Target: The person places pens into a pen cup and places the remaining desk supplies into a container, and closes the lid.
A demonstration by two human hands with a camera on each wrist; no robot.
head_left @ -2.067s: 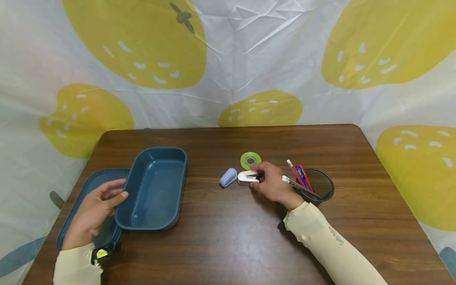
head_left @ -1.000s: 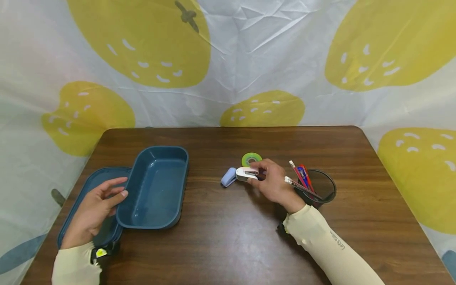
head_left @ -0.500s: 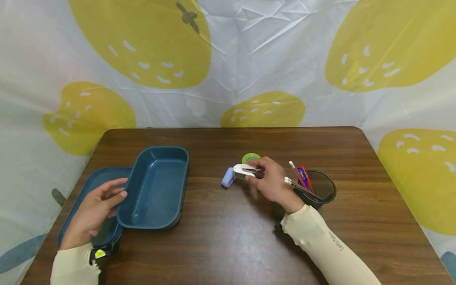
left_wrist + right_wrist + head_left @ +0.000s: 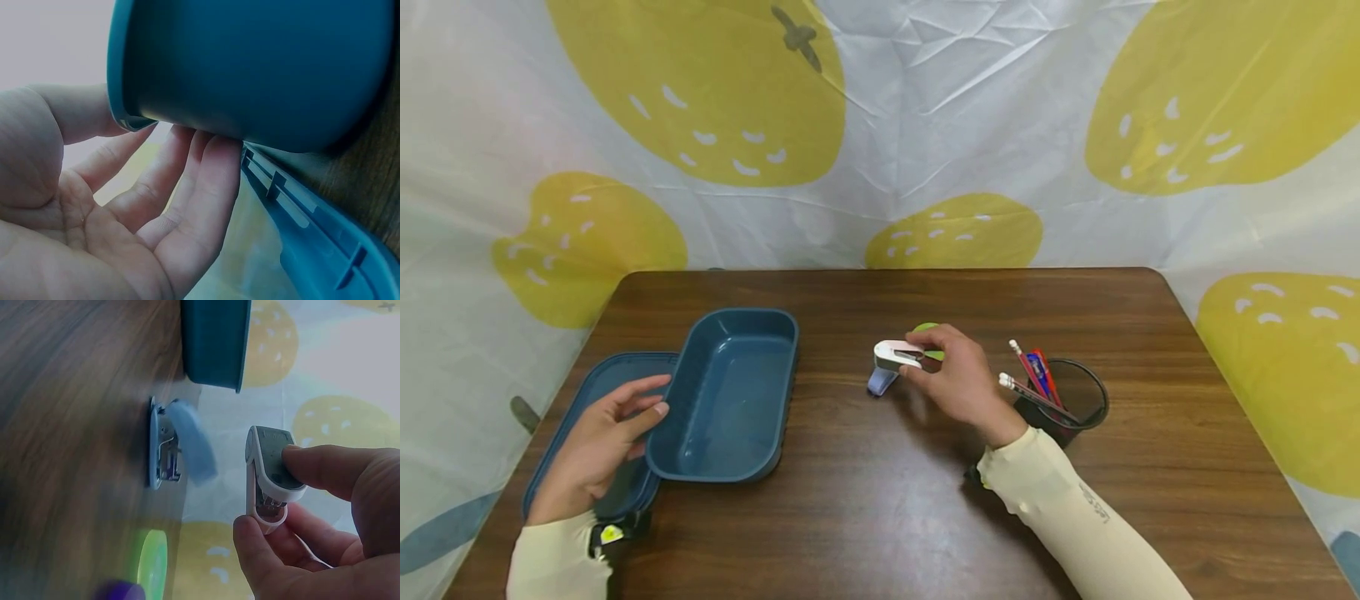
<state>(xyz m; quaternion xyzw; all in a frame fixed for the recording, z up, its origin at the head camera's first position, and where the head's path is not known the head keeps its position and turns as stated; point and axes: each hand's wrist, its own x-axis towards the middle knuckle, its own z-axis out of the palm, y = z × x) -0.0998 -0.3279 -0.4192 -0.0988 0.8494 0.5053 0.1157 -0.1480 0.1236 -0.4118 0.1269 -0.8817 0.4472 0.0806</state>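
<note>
My right hand [image 4: 958, 375] pinches a small white-and-grey stapler [image 4: 272, 465] between thumb and fingers, raised off the table. Below it lies a light blue mini stapler [image 4: 187, 444], partly covered by the white one in the head view. A green tape roll [image 4: 927, 328] shows just behind the right hand's fingers, mostly hidden there. At the left, my left hand [image 4: 602, 442] holds the edge of a deep blue rectangular box [image 4: 730, 400]; its thumb is at the rim and its fingers lie against the outer wall in the left wrist view. Nothing is inside the box.
A blue lid [image 4: 617, 367] lies under the left hand, beside the box. Right of the right hand stands a black mesh pen cup [image 4: 1086, 404] with pencils [image 4: 1037, 396] and red and blue pens [image 4: 1042, 371]. A purple thing [image 4: 122, 591] sits near the tape roll. A patterned cloth [image 4: 887, 125] hangs behind the table.
My right hand has lifted the white stapler off the table and carried it left, over the light blue stapler. The left hand and box have stayed in place.
</note>
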